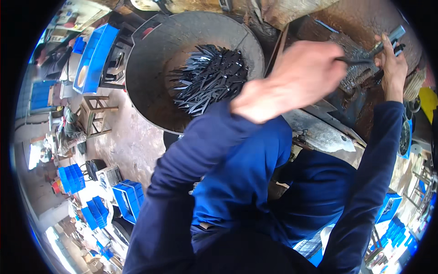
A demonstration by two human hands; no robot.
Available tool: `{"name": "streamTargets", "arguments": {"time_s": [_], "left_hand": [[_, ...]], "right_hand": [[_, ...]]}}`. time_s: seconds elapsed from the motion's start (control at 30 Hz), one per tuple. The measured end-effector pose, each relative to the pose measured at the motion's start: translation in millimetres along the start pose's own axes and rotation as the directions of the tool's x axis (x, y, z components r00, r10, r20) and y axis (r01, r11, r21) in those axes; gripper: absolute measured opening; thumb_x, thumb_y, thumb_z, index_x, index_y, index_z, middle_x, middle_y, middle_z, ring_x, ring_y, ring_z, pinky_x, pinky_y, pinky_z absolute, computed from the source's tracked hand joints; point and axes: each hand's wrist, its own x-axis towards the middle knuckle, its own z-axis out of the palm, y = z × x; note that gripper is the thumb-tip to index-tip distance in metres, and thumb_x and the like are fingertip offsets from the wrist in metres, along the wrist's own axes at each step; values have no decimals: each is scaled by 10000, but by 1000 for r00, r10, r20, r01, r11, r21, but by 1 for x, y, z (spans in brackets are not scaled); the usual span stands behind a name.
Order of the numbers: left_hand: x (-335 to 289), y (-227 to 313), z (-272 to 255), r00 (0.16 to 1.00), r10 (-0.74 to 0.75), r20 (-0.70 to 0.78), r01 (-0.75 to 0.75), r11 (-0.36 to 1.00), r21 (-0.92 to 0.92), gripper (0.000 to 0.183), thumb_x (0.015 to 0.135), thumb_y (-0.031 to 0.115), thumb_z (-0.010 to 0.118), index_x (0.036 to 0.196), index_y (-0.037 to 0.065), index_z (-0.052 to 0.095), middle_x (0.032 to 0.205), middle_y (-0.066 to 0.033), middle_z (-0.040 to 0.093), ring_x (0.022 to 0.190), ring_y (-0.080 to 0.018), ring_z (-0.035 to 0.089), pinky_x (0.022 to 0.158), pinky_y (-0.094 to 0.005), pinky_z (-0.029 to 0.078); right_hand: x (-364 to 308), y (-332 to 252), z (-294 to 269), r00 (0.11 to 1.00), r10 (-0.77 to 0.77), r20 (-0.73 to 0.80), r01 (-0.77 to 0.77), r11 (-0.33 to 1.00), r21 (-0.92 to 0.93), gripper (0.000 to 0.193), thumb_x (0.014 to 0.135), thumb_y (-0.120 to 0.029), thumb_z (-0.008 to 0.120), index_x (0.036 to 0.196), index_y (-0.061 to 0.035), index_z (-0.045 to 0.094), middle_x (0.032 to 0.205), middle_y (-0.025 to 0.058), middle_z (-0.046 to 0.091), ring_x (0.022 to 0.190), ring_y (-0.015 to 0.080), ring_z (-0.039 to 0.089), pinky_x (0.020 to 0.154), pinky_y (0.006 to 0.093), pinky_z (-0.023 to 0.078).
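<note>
My left hand (308, 66) is a fist, smeared by motion, stretched across to the right. From it a thin dark strip (353, 60) sticks out toward my other hand. My right hand (393, 68) grips a grey metal bar (396, 34) with its thumb and fingers at the upper right. A second short dark piece shows beside that bar; its kind is unclear. Both hands are over a brown, wet-looking work surface (365, 96). Left of my left hand, a heap of dark, narrow metal blades (212, 77) lies in a wide round metal pan (148, 86).
A blue strip (326, 26) lies at the back of the work surface. Pale, worn boards (315, 132) edge it near my knees. At the left are a blue trough (96, 57), a wooden stool (96, 114) and several blue crates (129, 198).
</note>
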Motion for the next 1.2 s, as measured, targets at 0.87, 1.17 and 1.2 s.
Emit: {"name": "streamTargets", "arguments": {"time_s": [0.87, 1.17, 1.2], "left_hand": [[84, -7, 89, 911, -364, -194, 280, 891, -357, 210, 753, 169, 609, 746, -39, 632, 765, -273, 634, 771, -433, 631, 715, -497, 510], [89, -13, 97, 919, -376, -120, 305, 869, -391, 214, 768, 128, 633, 848, -70, 641, 1006, -273, 578, 977, -408, 588, 843, -475, 496], [89, -13, 97, 917, -383, -114, 312, 864, -395, 214, 768, 128, 633, 848, -70, 641, 1006, -273, 578, 977, -408, 588, 843, -475, 496]], "right_hand": [[-2, -3, -1, 998, -7, 58, 11, 998, -58, 254, 943, -260, 624, 974, -9, 647, 543, -63, 383, 482, 42, 361, 456, 223, 356], [-3, -3, 3, 999, -28, -37, 24, 994, -103, 258, 929, -255, 650, 756, -90, 552, 546, -55, 396, 472, 66, 357, 469, 246, 372], [-2, -2, 2, 999, -11, -47, 7, 996, -86, 263, 931, -254, 648, 748, -97, 543, 546, -54, 397, 472, 66, 359, 471, 248, 375]]}}
